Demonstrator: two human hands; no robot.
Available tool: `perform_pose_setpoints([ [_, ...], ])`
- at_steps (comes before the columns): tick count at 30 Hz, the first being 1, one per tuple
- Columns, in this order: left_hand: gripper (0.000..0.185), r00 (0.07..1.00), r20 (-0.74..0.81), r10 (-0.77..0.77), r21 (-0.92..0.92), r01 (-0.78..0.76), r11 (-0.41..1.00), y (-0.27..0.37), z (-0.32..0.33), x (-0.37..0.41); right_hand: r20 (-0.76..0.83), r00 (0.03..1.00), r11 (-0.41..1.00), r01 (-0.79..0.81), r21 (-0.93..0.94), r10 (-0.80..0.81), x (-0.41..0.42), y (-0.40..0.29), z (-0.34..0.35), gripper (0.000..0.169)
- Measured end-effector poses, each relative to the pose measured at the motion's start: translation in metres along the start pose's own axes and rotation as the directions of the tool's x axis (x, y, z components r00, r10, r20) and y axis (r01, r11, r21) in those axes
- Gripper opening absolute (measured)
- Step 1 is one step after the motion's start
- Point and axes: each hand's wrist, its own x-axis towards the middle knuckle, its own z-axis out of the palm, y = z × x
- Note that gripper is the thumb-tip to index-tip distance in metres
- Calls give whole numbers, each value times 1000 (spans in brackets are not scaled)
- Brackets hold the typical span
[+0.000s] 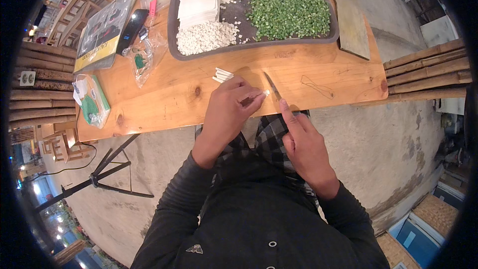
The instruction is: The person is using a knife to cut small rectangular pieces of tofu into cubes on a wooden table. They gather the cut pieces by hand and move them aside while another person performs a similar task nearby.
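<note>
My left hand (235, 101) rests at the near edge of the wooden table, its fingers pinched around thin white strips. Cut ends of the strips (266, 92) poke out past the fingertips. Beyond my knuckles lie more white strips (223, 74) on the wood. My right hand (304, 138) grips a knife, index finger stretched along its back; the handle is hidden in the palm. The narrow blade (272, 84) points away from me, just right of the strip ends and apart from them.
A dark tray (257, 48) holds chopped green vegetable (287, 7), small white pieces (205, 37) and a stack of white square sheets (198, 3). Around it lie a wooden board (351, 22), rubber band (317, 87), phone (132, 31), bagged watch (145, 45), plastic packet (91, 101) and menu (106, 30).
</note>
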Motion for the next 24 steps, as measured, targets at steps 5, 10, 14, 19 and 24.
perform_pose_setpoints([
  [5, 11, 999, -19, 49, 129, -47, 991, -6, 4, -1, 54, 998, 998, 46, -51, -44, -2, 6, 7, 84],
  [10, 11, 997, -43, 71, 112, -66, 992, -6, 7, -1, 47, 996, 994, 82, -76, -78, -2, 8, 8, 85],
  [14, 10, 995, -56, 79, 109, -73, 991, -7, 8, -1, 50, 996, 994, 82, -76, -78, -3, 8, 9, 84],
  [19, 10, 994, -54, 98, 136, -90, 987, -3, 7, 0, 41, 996, 993, 87, -85, -83, -4, 7, 8, 83],
  [24, 9, 989, -72, 125, 119, -116, 986, -4, 9, 0, 82, 995, 982, 73, -177, -59, -3, 3, 7, 79],
])
